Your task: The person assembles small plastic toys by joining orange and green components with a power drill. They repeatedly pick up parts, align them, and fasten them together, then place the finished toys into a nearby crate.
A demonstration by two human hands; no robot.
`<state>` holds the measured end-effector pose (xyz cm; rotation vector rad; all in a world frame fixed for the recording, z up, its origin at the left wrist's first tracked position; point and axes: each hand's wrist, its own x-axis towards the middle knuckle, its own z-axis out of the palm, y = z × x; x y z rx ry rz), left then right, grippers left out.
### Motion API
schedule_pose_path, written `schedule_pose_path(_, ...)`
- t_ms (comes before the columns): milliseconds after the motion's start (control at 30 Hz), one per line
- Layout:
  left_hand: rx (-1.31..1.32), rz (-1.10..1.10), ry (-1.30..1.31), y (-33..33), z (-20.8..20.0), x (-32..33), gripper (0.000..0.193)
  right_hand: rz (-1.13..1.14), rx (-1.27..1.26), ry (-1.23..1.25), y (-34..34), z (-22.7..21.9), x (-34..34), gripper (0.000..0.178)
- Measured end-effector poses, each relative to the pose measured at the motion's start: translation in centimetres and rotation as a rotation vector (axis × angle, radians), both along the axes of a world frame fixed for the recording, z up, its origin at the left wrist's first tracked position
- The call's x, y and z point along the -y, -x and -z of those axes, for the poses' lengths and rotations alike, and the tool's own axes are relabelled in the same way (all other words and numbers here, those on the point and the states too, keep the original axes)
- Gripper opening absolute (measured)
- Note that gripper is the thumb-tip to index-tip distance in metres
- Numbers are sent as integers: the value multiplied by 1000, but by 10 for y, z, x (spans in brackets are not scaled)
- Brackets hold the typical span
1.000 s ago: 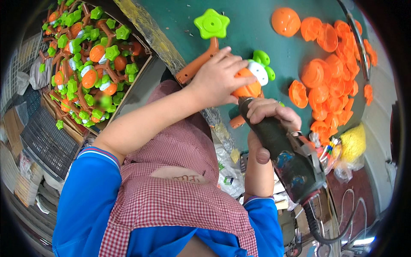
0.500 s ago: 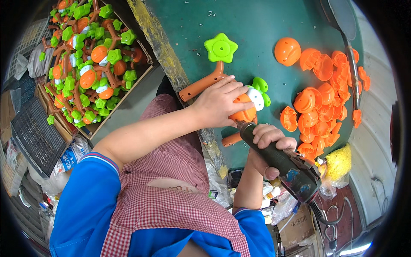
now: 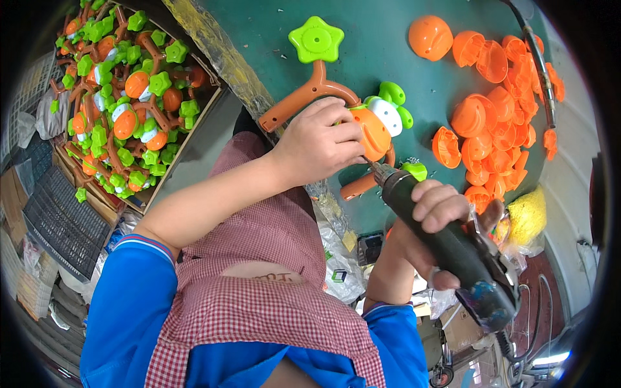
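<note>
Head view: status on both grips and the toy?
Left grip on orange-bodied toy. Right grip around dark power screwdriver, nose close to toy, contact unclear. Orange shells heaped to the right, apart from toy.

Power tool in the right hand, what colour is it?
Mostly black; the tool shows in the head view.

Bright, fairly even light covers the table (image 3: 381, 39), leaving soft shadows and small white glints on the glossy toy (image 3: 374, 134) and orange shells (image 3: 477, 115). A white streak (image 3: 551, 359) glares near the lower right rim. Fisheye distortion bends the pale wall (image 3: 576, 174), and the corners fall to black.
</note>
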<state>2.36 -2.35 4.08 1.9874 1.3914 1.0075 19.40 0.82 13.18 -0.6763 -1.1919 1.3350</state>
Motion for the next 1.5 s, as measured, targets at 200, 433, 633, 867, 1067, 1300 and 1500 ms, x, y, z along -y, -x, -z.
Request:
schedule_pose_path(200, -149, -141, 34, 16, 1, -15, 54, 87, -42, -102, 13, 14, -18, 94)
schedule_pose_path(433, -111, -10, 315, 6, 17, -23, 81, -60, 246, 41, 36, 19, -28, 87)
schedule_pose_path(633, -72, 3, 312, 1, 23, -28, 78, -288, 135, 48, 37, 47, -50, 66)
schedule_pose_path(867, -63, -3, 293, 1, 26, -27, 77, -341, 111, 98, 37, 44, -53, 64)
schedule_pose_path(1067, -65, -4, 288, 2, 27, -28, 78, -516, 92, 91, 34, 47, -66, 62)
schedule_pose_path(1300, -64, -2, 271, -1, 26, -27, 79, -404, 116, 138, 35, 43, -59, 61)
schedule_pose_path(1500, -71, -25, 274, -7, 26, -23, 81, -93, 172, 35, 34, 40, -35, 73)
